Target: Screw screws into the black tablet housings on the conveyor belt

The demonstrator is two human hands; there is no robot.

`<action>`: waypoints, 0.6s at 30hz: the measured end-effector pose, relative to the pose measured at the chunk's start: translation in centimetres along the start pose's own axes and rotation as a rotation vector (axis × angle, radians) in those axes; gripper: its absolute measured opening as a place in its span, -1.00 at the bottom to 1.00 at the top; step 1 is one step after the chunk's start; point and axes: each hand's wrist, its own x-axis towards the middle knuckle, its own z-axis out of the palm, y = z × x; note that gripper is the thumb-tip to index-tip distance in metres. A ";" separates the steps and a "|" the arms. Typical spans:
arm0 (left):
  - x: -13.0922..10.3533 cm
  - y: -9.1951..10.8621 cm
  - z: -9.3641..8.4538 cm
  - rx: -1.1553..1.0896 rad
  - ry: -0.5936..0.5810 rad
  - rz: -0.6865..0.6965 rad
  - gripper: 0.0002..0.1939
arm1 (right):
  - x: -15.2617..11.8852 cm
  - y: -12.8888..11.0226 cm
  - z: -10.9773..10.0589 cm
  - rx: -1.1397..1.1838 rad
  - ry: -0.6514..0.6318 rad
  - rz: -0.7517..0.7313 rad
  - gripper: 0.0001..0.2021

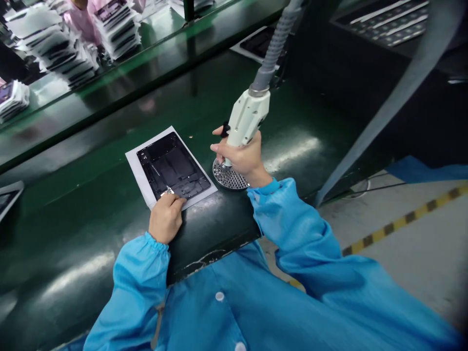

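Observation:
My right hand is wrapped round a pale electric screwdriver, which hangs from a grey corrugated hose. Its lower tip reaches down to a round metal tray full of small holes. To the left, a black tablet housing lies flat on a white sheet. My left hand rests at the housing's near edge, fingers curled and pressed together on a small silvery part. The fingers partly cover that part.
The dark green bench carries another tablet at far left and one behind the hose. Stacks of sheet-wrapped panels stand beyond, near a person in pink. A grey strap hangs at right.

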 end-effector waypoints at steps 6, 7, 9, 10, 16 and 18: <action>-0.3 -0.7 -0.8 -0.027 0.066 -0.180 -0.73 | 0.0 0.2 0.1 -0.037 -0.007 0.020 -0.85; -0.4 -0.9 -1.1 0.001 0.084 -0.238 -0.73 | 0.0 0.3 0.2 -0.038 -0.009 0.018 -0.85; -0.4 -1.4 -1.5 0.054 0.067 -0.326 -0.71 | 0.0 0.3 0.1 -0.038 -0.014 0.019 -0.85; -0.4 -1.5 -1.6 0.069 0.043 -0.356 -0.70 | 0.0 0.4 0.1 -0.035 -0.015 0.019 -0.85; -0.4 -2.1 -1.5 0.020 0.020 -0.386 -0.75 | 0.0 0.6 0.1 0.041 -0.030 -0.006 -0.85; -0.3 -2.2 -1.5 -0.013 0.049 -0.385 -0.78 | 0.0 0.7 0.2 0.074 -0.035 -0.008 -0.86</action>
